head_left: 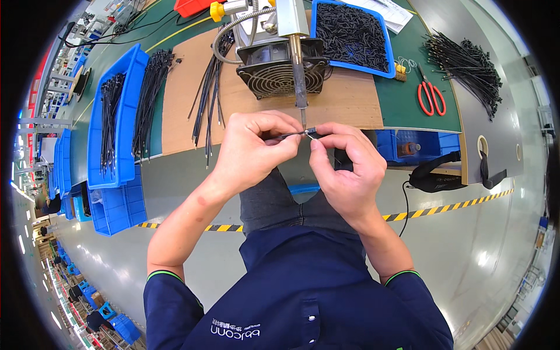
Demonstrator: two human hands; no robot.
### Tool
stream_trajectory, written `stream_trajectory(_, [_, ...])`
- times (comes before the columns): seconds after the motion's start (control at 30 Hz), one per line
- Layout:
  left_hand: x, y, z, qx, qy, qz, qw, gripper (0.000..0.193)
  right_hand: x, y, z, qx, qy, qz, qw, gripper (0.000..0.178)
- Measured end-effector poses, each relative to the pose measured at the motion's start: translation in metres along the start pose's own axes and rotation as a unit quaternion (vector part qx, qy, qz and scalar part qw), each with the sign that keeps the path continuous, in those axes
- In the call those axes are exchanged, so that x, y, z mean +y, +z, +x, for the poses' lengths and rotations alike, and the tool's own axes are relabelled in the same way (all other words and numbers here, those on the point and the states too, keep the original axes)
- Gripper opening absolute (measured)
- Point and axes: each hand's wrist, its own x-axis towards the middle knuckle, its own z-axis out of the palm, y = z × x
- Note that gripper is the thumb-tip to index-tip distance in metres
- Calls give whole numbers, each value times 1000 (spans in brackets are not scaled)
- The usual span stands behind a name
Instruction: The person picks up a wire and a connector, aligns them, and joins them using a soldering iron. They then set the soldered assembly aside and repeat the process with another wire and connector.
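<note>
My left hand (248,149) is closed in a pinch on a thin black cable (284,136), whose end points right. Between the thumb and fingertips of my right hand (352,166) sits a small black connector (315,134) with a shiny metal part. Cable end and connector meet just under the tip of a soldering iron (299,81), which is fixed upright over the table edge. Fingertips hide part of the joint, so I cannot tell whether the tip touches it. Behind the iron stands a black fan (280,77) with a round grille.
Cut black cables (209,87) lie on the brown board (350,102). Further left are a long blue bin (128,116) of cables and another bundle (153,87). At right are a blue tray (389,74) of small black parts, red-handled pliers (431,99) and a cable pile (475,76).
</note>
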Motion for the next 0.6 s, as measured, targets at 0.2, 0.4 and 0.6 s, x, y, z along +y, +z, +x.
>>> stream_trajectory(0.2, [2,-1,0,6,-3,10,1000,4,0,1,0,-1,1,1,1000,15])
stream_trajectory(0.4, [-1,-1,1,6,11,4,1000,4,1,3,0,-1,3,6,1000,15])
stream_trajectory(0.6, [-1,-2,1,4,6,3,1000,5,3,4,-1,-1,10,5,1000,15])
